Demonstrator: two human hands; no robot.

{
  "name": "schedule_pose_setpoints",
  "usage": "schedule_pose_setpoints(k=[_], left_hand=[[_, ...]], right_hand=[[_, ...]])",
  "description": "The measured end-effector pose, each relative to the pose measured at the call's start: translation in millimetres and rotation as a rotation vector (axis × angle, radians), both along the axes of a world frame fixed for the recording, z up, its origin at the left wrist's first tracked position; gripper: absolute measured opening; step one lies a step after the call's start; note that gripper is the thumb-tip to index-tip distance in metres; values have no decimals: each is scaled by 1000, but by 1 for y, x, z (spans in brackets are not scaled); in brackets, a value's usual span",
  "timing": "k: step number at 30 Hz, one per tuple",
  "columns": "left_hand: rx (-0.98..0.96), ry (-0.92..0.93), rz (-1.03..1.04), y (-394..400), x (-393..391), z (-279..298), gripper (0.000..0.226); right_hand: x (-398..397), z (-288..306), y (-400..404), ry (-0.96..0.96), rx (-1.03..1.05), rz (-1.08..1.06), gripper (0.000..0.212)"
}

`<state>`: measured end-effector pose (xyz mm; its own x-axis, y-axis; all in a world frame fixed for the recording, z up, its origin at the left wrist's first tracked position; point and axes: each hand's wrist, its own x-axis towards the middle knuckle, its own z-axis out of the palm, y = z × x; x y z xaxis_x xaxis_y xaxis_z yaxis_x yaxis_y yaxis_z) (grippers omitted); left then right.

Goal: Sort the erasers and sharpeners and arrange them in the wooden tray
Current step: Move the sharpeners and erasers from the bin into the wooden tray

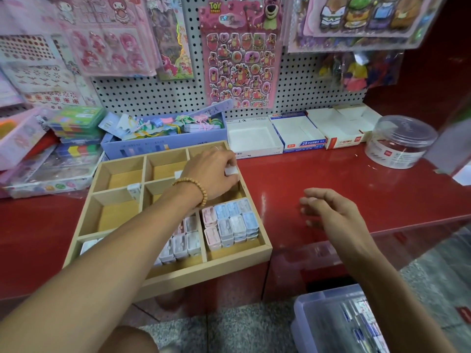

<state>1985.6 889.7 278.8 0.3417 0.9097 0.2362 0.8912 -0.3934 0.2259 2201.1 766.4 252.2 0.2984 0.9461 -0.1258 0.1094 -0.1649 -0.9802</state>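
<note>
The wooden tray (pixel 239 253) with several compartments lies on the red counter. Pastel pink, blue and white sharpeners (pixel 230 221) stand packed in its front right compartment, and more fill the front middle one (pixel 183 240). My left hand (pixel 212 175), with a bead bracelet on the wrist, reaches over the tray's right middle compartment and pinches a small white eraser (pixel 231 171). Another white piece (pixel 134 191) leans on a divider. My right hand (pixel 328 210) hovers above the counter to the right of the tray, fingers loosely curled, holding nothing.
Behind the tray stand a lilac box of trinkets (pixel 163 135), three open white cardboard boxes (pixel 253 138) and a clear round tub (pixel 402 141). Sticker sheets hang on the pegboard (pixel 153 94). A clear plastic bin (pixel 339 322) sits on the floor below right.
</note>
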Motion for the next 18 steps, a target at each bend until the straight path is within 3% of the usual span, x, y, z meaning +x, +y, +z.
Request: schedule_pose_setpoints(k=[5, 11, 15, 18], left_hand=[[-6, -108, 7, -25, 0, 20, 20], [-160, -541, -64, -84, 21, 41, 10], [-337, -757, -151, -136, 49, 22, 5], [-499, -736, -221, -173, 73, -10, 9]], right_hand=[[4, 7, -10, -12, 23, -21, 17], [19, 22, -37, -36, 60, -67, 16], [37, 26, -71, -59, 69, -121, 16], [51, 21, -100, -63, 65, -176, 15]])
